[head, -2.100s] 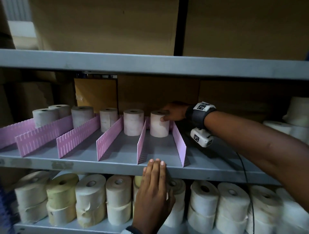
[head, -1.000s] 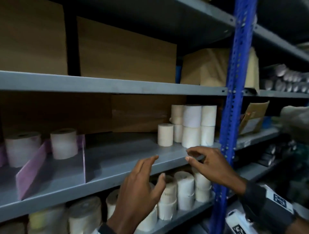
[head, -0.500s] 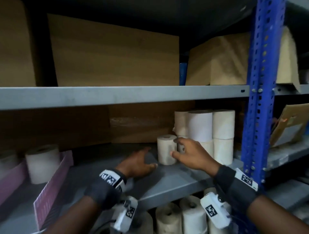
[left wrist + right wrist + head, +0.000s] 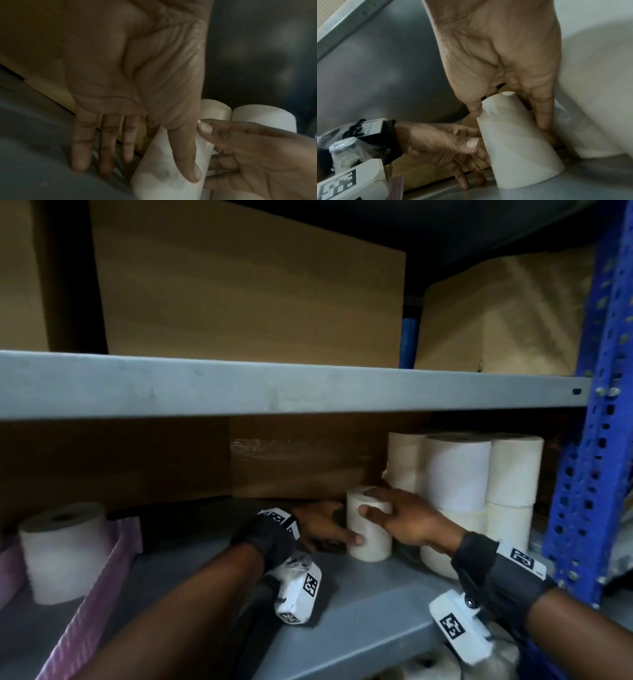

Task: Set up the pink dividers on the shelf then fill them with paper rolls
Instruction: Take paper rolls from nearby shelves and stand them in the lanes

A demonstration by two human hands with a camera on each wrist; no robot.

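Note:
A small cream paper roll (image 4: 371,542) stands upright on the grey shelf (image 4: 359,611), in front of a stack of larger rolls (image 4: 455,474). My right hand (image 4: 382,508) grips it from the right, thumb on the front and fingers behind, as the right wrist view shows on the roll (image 4: 518,148). My left hand (image 4: 323,530) lies at its left with straight fingers, fingertips on the shelf and thumb against the roll (image 4: 161,180). At the far left a pink divider (image 4: 102,580) borders a lane that holds one white roll (image 4: 61,549).
A brown cardboard box (image 4: 301,460) stands at the back of the shelf. The upper shelf edge (image 4: 274,385) hangs low overhead. A blue perforated upright (image 4: 596,440) bounds the right side. More rolls show on the shelf below (image 4: 428,669).
The view swung right from the divider lanes to the roll stack. Both hands reached in to the lone small roll; my right hand now grips it and my left thumb touches it.

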